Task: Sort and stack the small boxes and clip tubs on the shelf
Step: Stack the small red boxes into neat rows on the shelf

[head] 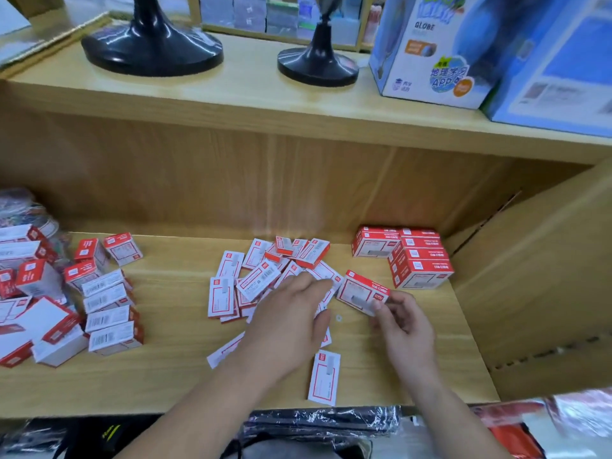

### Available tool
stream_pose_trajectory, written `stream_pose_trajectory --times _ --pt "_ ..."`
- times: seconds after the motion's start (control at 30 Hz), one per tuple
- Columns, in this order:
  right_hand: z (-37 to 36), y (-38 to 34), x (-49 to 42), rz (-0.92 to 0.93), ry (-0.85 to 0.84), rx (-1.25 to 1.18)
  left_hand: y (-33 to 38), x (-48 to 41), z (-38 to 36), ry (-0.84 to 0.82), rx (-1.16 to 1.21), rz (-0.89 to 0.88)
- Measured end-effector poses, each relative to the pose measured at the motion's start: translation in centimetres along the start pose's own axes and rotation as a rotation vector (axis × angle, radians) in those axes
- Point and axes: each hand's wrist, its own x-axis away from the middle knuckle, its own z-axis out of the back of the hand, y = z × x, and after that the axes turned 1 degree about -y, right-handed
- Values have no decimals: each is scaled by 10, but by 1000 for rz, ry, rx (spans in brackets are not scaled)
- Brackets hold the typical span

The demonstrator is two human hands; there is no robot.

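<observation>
Risk here: the box (362, 291) is pinched only at its near corner, so it could twist loose or clip the stack (418, 260) just beyond. The right hand (404, 326) grips it with curled fingers, between stack and pile (261, 279). The left hand (291, 313) lies fingers nearly straight, touching the pile mid-shelf (172, 376).

two black stand bases (152, 48) and a blue globe carton (433, 51) sit on the upper ledge.
</observation>
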Motion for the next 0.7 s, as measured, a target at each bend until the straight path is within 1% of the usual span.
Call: stream_pose_trajectory --times 0.07,0.17,0.27,0.37,0.43,0.53,0.6,0.63,0.7 --pt "4 -5 0 15 -20 -22 9 -23 -6 -67 2 -19" --pt "16 -14 -1 63 -55 -8 14 -48 -17 -81 53 -54" --pt "29 -23 -9 83 11 8 12 -66 -22 -68 89 -67" --pt "36 -26 -15 63 98 28 11 -87 -28 -12 73 6" --pt "38 -23 -17 61 108 40 13 -103 -37 -31 42 39" --pt "40 -19 -17 14 80 18 15 -118 -56 -35 78 96" --pt "41 -17 -17 -41 52 -14 12 -124 -66 11 89 170" --pt "42 -16 -17 -61 40 -19 10 -126 -70 34 68 186" --pt "46 -16 -20 -83 16 -4 8 -131 -73 61 -34 162"
